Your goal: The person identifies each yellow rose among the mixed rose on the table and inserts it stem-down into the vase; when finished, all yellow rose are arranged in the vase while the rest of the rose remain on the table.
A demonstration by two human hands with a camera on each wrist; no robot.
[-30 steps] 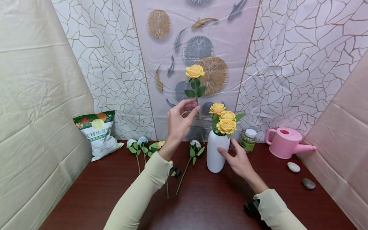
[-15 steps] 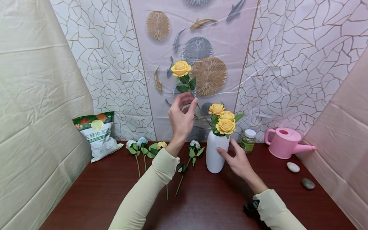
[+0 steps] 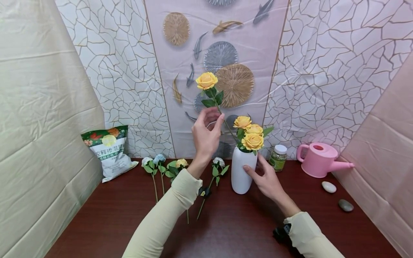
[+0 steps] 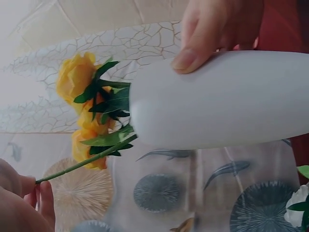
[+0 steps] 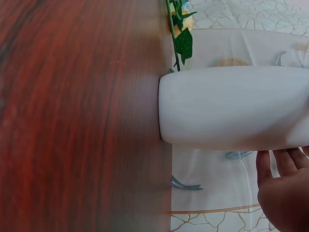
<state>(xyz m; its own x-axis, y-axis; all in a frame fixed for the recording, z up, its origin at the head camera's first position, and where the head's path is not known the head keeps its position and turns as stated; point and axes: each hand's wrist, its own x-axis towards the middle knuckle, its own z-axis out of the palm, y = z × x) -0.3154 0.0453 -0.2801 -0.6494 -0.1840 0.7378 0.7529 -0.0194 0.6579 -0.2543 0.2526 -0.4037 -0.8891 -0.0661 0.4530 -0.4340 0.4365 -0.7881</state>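
Note:
A yellow rose (image 3: 207,81) on a green stem is pinched between the thumb and fingers of my left hand (image 3: 206,134). Its stem slants down to the right, and in the left wrist view the stem (image 4: 91,158) reaches the mouth of the white vase (image 4: 217,101). Several yellow roses (image 3: 253,141) with green leaves stand in that vase, bunched above its rim. My right hand (image 3: 266,179) holds the vase's right side, thumb across the front and fingers round behind. The vase stands upright on the dark red table (image 3: 226,229).
Left of the vase lie a white rose (image 3: 218,162), a yellow rose (image 3: 181,163), a blue rose (image 3: 159,158) and another white one. A fertilizer bag (image 3: 111,152) leans at the back left. Rightward are a lidded jar (image 3: 278,157), a pink watering can (image 3: 320,160) and two stones (image 3: 329,187).
My left hand has tilted the yellow rose leftward and brought its stem's lower end to the vase mouth; the bloom then shifted slightly right and down. My right hand stays on the vase.

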